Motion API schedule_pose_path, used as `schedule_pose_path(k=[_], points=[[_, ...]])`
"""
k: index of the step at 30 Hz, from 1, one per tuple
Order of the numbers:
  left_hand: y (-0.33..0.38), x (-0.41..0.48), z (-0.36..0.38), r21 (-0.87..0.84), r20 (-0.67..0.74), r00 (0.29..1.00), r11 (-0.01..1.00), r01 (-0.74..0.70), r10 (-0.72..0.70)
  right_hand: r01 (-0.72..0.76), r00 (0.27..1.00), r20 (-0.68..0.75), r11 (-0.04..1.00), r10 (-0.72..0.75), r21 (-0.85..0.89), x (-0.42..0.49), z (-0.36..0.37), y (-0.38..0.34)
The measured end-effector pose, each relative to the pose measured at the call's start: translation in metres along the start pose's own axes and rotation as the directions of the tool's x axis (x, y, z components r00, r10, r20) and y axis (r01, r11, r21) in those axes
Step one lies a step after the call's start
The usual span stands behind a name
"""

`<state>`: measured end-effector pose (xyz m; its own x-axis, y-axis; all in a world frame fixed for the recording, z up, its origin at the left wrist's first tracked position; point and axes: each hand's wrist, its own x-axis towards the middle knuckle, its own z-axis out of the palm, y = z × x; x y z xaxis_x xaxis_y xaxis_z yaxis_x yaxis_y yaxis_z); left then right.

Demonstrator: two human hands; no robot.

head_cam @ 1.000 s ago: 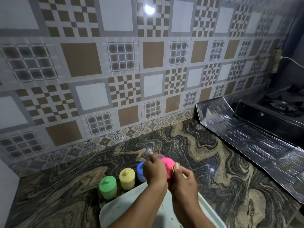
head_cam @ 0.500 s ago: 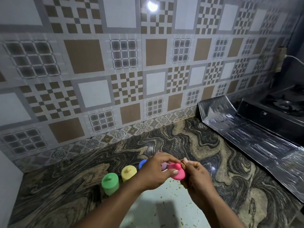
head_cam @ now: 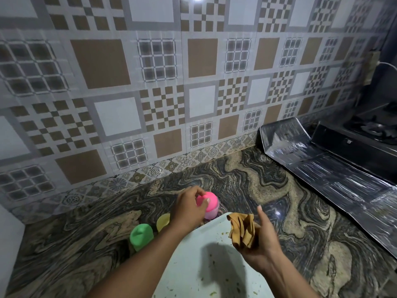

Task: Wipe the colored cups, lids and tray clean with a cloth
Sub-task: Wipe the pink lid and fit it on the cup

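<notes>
My left hand [head_cam: 188,208] grips the pink lid [head_cam: 207,201] on top of the pink cup [head_cam: 211,214], which stands on the counter just beyond the tray's far edge. My right hand [head_cam: 261,241] holds a crumpled brown cloth [head_cam: 241,230] above the pale tray [head_cam: 206,265], palm turned up. The tray carries scattered green crumbs. A green lidded cup [head_cam: 140,236] and a yellow lidded cup [head_cam: 163,221] stand in a row to the left of the pink one. My left forearm hides whatever stands between yellow and pink.
The marbled stone counter [head_cam: 247,186] runs to a patterned tile wall [head_cam: 161,93]. Crinkled foil sheeting [head_cam: 322,168] covers the counter at the right, with a black gas stove [head_cam: 369,134] behind it.
My hands have parted: the left one has carried the pink lid back onto the pink cup, and the right has drawn away to the right with the cloth over the tray.
</notes>
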<state>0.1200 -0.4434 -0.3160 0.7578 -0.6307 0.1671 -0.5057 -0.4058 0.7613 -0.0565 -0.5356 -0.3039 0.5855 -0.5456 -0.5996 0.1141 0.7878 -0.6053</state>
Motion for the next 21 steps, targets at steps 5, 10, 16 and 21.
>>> schedule_pose_path(k=[5,10,16,21], points=[[-0.005,0.021,0.019,0.089,0.049,0.999,0.996,0.001,-0.005,-0.019,0.999,0.032,0.998,0.021,-0.058,0.009,0.002,0.001],[-0.012,0.036,0.035,0.177,0.091,0.996,0.984,-0.036,0.02,-0.04,0.997,0.061,0.992,0.048,-0.12,0.02,0.0,0.004],[-0.016,0.048,0.043,0.235,0.129,0.992,0.972,-0.019,-0.012,-0.05,0.998,0.043,0.993,0.055,-0.107,0.026,-0.002,0.005],[-0.016,0.048,0.048,0.267,0.174,0.985,0.963,-0.031,-0.017,-0.107,0.993,0.038,0.988,0.112,-0.111,0.03,-0.009,0.004]])
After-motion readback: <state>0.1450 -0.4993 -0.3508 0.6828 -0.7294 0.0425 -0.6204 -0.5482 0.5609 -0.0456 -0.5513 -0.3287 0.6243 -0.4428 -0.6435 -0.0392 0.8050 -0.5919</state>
